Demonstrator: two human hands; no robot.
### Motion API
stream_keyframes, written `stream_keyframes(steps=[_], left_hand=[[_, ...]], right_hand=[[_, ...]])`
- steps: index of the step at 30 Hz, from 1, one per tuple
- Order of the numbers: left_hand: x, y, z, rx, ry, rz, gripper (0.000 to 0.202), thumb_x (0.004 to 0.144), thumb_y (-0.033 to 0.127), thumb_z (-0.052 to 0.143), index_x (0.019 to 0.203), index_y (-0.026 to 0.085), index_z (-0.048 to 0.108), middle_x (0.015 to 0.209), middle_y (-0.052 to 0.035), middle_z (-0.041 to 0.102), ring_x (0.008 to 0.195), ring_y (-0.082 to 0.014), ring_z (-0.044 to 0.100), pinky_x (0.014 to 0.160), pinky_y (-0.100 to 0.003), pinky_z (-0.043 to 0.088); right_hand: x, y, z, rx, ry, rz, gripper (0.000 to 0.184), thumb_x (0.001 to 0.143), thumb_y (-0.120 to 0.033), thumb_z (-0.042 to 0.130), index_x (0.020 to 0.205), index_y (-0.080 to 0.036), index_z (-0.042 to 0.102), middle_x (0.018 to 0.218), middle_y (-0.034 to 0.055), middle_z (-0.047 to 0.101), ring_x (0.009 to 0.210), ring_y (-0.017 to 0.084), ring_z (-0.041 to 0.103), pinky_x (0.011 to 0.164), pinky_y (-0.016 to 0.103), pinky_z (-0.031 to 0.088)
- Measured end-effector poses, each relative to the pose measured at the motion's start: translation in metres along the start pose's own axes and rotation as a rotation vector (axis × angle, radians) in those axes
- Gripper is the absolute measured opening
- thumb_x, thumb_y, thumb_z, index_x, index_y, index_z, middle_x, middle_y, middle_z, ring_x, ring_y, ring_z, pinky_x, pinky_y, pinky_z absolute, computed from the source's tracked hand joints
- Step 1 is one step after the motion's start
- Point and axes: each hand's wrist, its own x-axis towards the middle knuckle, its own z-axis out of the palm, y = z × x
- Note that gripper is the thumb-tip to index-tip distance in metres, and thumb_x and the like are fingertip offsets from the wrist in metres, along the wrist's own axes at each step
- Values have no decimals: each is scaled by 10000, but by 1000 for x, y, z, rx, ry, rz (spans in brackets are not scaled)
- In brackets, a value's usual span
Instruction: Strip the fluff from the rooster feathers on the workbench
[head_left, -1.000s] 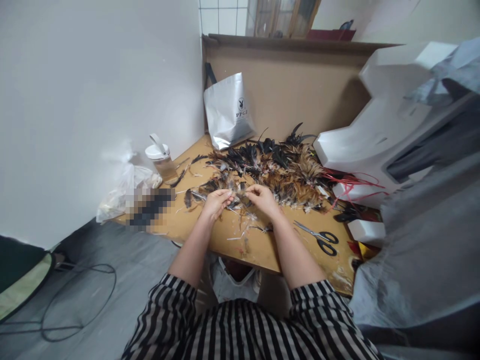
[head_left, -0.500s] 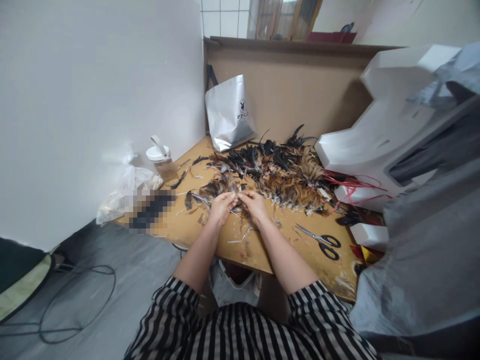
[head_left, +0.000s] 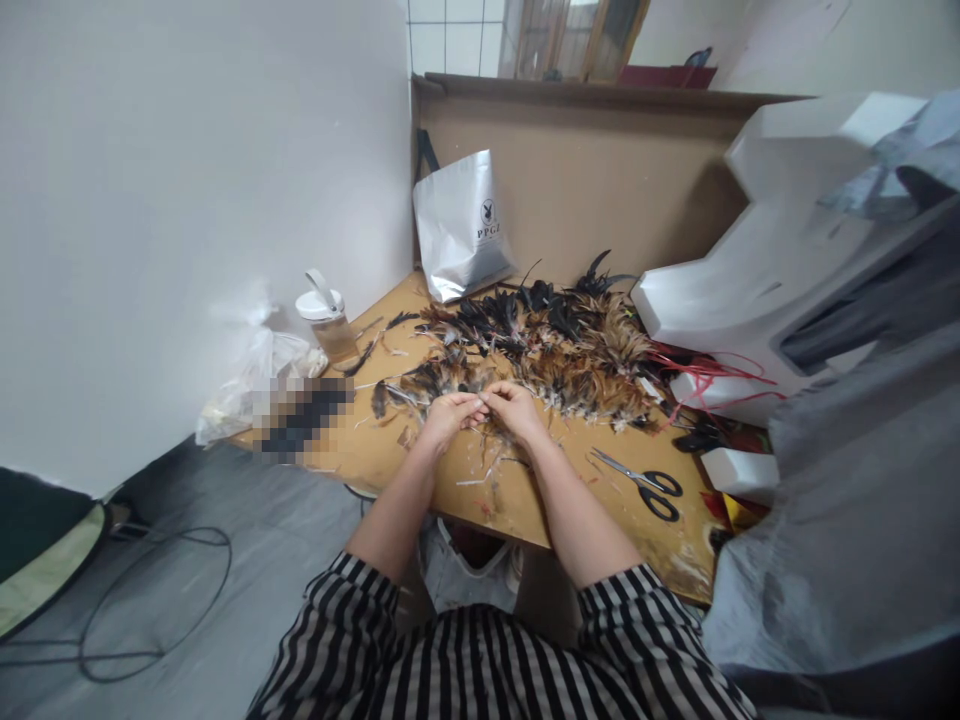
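Over the front middle of the table, my left hand and my right hand meet at the fingertips. Both are closed in a pinch, thumbs against fingers. Whatever lies between the fingertips is too small and too covered to make out. Just beyond them spreads a row of brown feathers, with bunches of black feathers behind it. A smaller patch of brown and dark feathers lies by my left hand. Scissors with black handles rest on the table to the right of my right forearm, blades slightly apart.
A silver bag stands at the back against a cardboard panel. On the left are a lidded drink cup and a clear plastic bag. White foam pieces and red strings crowd the right. Feather scraps litter the wooden table.
My fingertips have shifted slightly right and down, and my right hand has turned a little over the left fingertips. The scissors and feather bunches have stayed in place.
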Motion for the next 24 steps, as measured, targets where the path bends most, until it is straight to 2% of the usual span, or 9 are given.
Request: stream_keyframes(steps=[3, 5, 9, 12, 17, 22, 24], left_hand=[[0, 0, -1, 64, 7, 23, 245, 604, 292, 681, 762, 106, 649, 706, -89, 655, 527, -89, 562, 472, -178, 409], [-1, 2, -1, 43, 33, 38, 249, 611, 292, 678, 774, 108, 644, 714, -85, 657, 529, -84, 565, 468, -170, 403], [-1, 7, -4, -128, 149, 72, 239, 617, 270, 679, 789, 114, 626, 715, -63, 657, 533, -65, 562, 477, -154, 400], [0, 8, -7, -234, 196, 96, 245, 620, 244, 680, 816, 113, 614, 728, -58, 657, 546, -60, 567, 485, -148, 405], [2, 7, -11, -295, 203, 104, 251, 620, 216, 681, 832, 107, 604, 725, -55, 657, 548, -62, 575, 476, -142, 410], [3, 6, -14, -346, 227, 119, 251, 616, 193, 681, 837, 111, 596, 732, -54, 659, 555, -65, 580, 472, -139, 415], [4, 5, -15, -348, 216, 120, 248, 620, 187, 677, 840, 110, 595, 738, -54, 658, 553, -61, 576, 471, -138, 415]], right_hand=[[1, -2, -3, 4, 3, 31, 219, 600, -358, 626, 656, -150, 595, 583, -18, 555, 505, 76, 447, 525, 211, 359], [4, -3, -8, 8, 73, 56, 238, 600, -374, 623, 678, -149, 602, 535, -29, 527, 452, 66, 402, 477, 205, 328], [15, -4, -24, 6, 243, 55, 264, 610, -388, 608, 707, -142, 605, 489, -33, 499, 409, 61, 361, 435, 201, 300], [25, 1, -34, -79, 253, 18, 246, 614, -369, 595, 689, -134, 609, 548, -2, 552, 455, 79, 427, 469, 209, 341], [32, 16, -35, -420, 120, 31, 207, 606, -326, 588, 654, -132, 641, 601, 18, 598, 535, 103, 487, 535, 220, 370], [23, 16, -25, -581, -228, -26, 154, 644, -270, 563, 671, -141, 642, 622, -1, 607, 554, 89, 495, 547, 195, 360], [17, 12, -22, -648, -311, -59, 146, 651, -242, 565, 735, -152, 643, 632, -11, 603, 553, 84, 491, 547, 190, 353]])
